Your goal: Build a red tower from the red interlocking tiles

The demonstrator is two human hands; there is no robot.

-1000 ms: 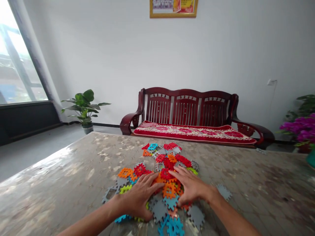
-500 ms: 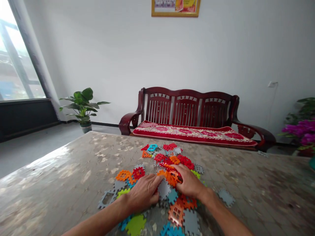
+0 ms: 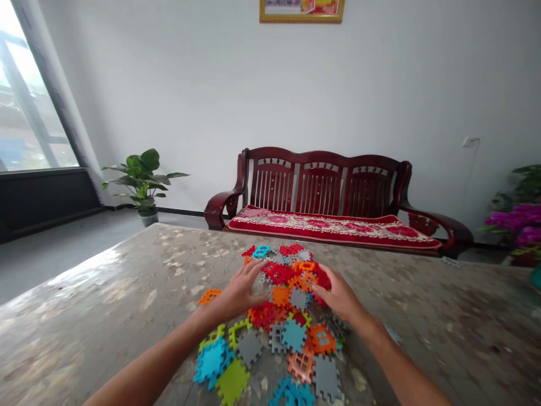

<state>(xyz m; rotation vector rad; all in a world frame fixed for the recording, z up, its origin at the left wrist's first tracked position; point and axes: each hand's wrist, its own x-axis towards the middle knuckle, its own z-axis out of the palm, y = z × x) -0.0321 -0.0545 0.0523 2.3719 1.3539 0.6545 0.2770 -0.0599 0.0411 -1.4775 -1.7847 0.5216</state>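
Observation:
A heap of notched plastic puzzle tiles lies across the table between and around my hands. My left hand [image 3: 240, 290] is at the heap's left side, thumb and fingers apart, holding nothing visible. On the other side, my right hand [image 3: 341, 296] is open too, its fingertips by the red and orange tiles. Between them are an orange tile [image 3: 280, 295] and a grey tile [image 3: 298, 299]. Red tiles [image 3: 266, 316] lie just below. Closer to me are a light blue tile [image 3: 293, 335], a green tile [image 3: 233, 382] and a dark grey tile [image 3: 327, 376].
The patterned table [image 3: 127, 299] spreads out widely on both sides. Behind it stands a dark red wooden bench [image 3: 320, 186] with a red floral cover. A potted plant [image 3: 146, 177] is at the left, and purple flowers [image 3: 518, 223] are at the right.
Both hands have opened and moved apart, the left one up and leftward. Tiles in the middle have shifted, and several on the left now lie nearer the heap.

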